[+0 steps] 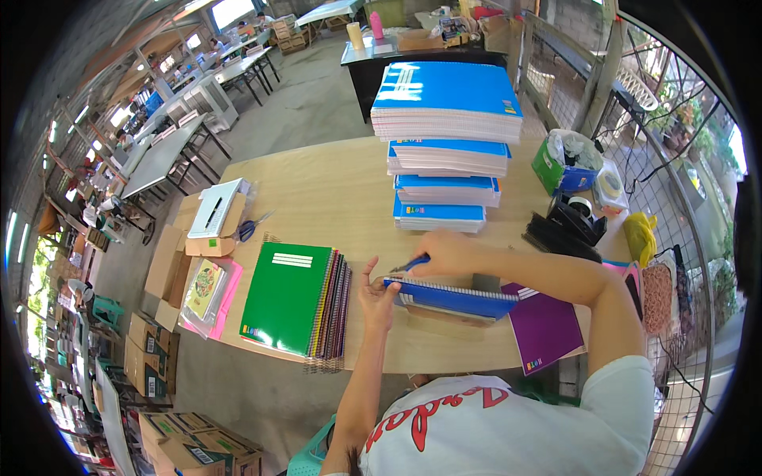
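Note:
A small pile of spiral notebooks with a blue cover on top (452, 299) lies on the wooden table (333, 190) in front of me. My left hand (379, 292) presses against the pile's left end at the wire spine. My right hand (443, 252) reaches over the pile and grips a blue-handled tool (413, 265) at the spine's left end. To the left lies a stack of spiral notebooks with a green cover on top (287, 297).
A tall tower of blue notebooks (446, 143) stands at the table's far side. A purple notebook (544, 327), tape dispenser (578, 216) and green box (562, 166) sit to the right. Scissors (252, 227) and a white box (214, 208) lie left. Cardboard cartons (159, 349) stand on the floor.

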`<state>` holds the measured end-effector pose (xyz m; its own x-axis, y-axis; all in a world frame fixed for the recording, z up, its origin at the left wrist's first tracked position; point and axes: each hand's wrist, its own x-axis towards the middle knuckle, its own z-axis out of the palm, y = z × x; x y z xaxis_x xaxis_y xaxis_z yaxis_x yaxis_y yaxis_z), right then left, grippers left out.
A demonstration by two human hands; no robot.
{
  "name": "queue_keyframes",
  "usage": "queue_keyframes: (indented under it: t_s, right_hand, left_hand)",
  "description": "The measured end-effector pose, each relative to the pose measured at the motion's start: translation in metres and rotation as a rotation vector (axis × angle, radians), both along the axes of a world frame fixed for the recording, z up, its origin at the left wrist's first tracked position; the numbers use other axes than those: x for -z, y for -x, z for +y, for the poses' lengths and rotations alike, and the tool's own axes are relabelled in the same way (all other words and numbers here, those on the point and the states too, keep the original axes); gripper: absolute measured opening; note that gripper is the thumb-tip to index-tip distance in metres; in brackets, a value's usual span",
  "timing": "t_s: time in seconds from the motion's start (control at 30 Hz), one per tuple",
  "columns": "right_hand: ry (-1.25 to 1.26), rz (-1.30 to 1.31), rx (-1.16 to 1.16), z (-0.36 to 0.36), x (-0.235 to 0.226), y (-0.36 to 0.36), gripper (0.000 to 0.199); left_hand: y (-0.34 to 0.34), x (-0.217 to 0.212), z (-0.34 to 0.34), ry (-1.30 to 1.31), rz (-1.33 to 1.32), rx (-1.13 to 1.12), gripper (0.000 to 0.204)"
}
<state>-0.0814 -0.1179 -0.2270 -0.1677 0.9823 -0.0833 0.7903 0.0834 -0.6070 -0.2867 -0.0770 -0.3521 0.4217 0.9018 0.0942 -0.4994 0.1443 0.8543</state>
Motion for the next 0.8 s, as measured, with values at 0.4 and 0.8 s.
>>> queue_keyframes:
  t_s: [0.4,0.8]
  right_hand:
    - [-0.358,0.146,0.683,-0.095,0.180,-0.141,0.038]
    - [0.340,-0.298,1.383,-0.287,0.198,-0.120,0.085]
  left_hand:
    - [-0.012,-0.089,-0.047,-1.322,1.000,-0.152,0.055]
    - [-0.029,-0.122,-0.035,-1.553,1.142,0.033,0.024]
